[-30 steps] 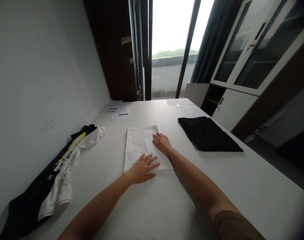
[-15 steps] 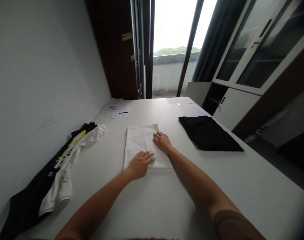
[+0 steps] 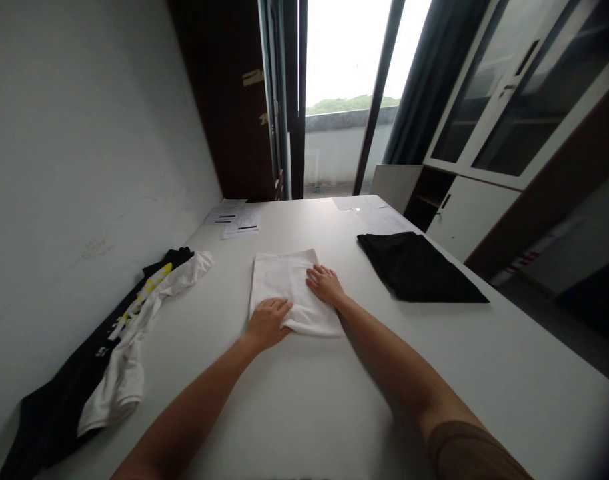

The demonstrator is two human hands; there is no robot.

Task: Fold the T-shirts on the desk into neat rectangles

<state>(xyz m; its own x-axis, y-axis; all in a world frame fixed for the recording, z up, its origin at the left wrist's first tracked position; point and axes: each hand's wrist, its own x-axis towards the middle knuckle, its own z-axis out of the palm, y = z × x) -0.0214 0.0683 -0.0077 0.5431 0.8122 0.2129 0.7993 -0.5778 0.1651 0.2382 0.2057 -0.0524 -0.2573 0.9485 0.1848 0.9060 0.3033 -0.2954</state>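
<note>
A folded white garment lies on the white table in front of me, its exact kind hidden by the folds. My left hand rests over its near left corner, fingers stretched on the fabric and thumb by the near edge. Whether the thumb is under the cloth I cannot tell. On the right part of the garment, my right hand lies flat with its fingers extended. Slight wrinkles run through the cloth between the hands, and its near edge looks a little curved.
To the right lies folded black fabric. Along the left wall are a black garment with yellow print and a crumpled white one. Paper sheets lie at the far left, others at the far right. Cabinets stand beyond the right edge.
My left hand has slid left to the garment's near left corner, and the near edge beside its thumb has shifted away from me. My right hand stays nearly in place.
</note>
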